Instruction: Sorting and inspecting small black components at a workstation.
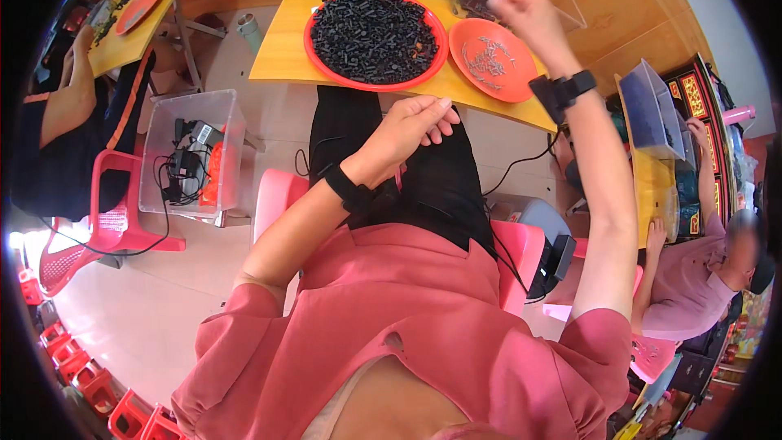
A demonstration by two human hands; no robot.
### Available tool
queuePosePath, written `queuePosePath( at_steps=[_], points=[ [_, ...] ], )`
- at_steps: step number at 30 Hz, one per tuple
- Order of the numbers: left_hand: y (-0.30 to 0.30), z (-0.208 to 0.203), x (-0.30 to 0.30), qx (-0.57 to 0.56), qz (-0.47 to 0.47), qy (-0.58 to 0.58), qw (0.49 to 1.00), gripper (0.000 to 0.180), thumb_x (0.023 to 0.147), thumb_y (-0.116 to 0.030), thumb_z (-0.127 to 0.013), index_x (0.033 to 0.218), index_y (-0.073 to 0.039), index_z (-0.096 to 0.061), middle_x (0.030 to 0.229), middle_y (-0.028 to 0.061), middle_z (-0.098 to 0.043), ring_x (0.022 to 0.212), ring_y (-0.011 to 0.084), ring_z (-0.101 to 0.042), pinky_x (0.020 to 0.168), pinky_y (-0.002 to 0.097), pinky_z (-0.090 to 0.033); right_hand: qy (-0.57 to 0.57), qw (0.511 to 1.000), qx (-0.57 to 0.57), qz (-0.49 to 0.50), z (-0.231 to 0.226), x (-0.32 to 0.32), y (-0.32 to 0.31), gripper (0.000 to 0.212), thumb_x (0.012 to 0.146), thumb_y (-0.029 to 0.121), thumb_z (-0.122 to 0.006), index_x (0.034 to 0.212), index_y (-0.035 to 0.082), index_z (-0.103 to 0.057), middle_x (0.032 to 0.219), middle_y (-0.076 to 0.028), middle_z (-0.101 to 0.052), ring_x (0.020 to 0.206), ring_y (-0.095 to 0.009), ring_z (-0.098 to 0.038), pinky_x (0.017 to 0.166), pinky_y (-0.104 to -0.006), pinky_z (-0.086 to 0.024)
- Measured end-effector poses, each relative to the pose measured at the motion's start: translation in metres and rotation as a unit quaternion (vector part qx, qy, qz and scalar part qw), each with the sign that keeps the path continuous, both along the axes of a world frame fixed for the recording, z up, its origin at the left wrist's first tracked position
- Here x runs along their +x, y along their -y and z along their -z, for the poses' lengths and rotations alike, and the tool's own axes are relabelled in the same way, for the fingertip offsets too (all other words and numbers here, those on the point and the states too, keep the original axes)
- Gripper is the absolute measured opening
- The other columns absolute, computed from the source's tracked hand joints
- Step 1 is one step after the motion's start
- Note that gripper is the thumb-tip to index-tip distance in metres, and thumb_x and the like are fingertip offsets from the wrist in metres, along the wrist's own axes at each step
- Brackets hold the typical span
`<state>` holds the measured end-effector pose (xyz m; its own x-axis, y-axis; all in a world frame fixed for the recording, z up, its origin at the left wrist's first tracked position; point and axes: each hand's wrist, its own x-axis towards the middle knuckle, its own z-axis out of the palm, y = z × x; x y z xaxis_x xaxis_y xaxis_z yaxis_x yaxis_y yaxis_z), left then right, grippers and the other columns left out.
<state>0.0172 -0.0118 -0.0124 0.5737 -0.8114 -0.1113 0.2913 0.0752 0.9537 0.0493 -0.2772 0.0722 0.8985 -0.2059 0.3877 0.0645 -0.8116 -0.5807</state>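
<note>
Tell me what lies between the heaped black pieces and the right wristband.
The orange-red plate holding small silvery pieces, as the head view shows.

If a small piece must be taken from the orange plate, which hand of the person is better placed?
Probably the right hand: it appears by the far edge of the orange plate. The left hand appears over the lap, around the near edge of the yellow table.

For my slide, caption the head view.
Right hand near the plate, left hand near the tray of black pieces.
</note>
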Motion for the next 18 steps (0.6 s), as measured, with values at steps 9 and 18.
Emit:
queuePosePath(
  at_steps=[9,18],
  points=[
    [0.001,0.001,-0.004,-0.001,0.011,0.020,1.000,0.034,0.097,-0.034,-0.046,0.091,-0.006,-0.064,0.077,-0.0020,-0.059,0.068,0.0040,-0.050,0.062,0.0175,-0.039,-0.168,0.982,-0.066,-0.047,0.057,0.017,-0.057,0.023,0.076,0.023,-0.071,0.082,0.001,-0.068,0.071,-0.012,-0.065,0.067,-0.018,-0.062,0.065,-0.0314,-0.048],
    [0.002,-0.001,-0.003,-0.008,0.009,0.018,1.000,0.034,0.097,-0.034,-0.046,0.091,-0.006,-0.064,0.077,-0.0021,-0.059,0.068,0.0037,-0.050,0.061,0.0174,-0.039,-0.192,0.967,-0.163,-0.026,0.078,0.033,-0.057,0.020,0.077,0.020,-0.069,0.081,0.000,-0.069,0.075,-0.019,-0.066,0.075,-0.031,-0.065,0.070,-0.0394,-0.049]
  ],
)
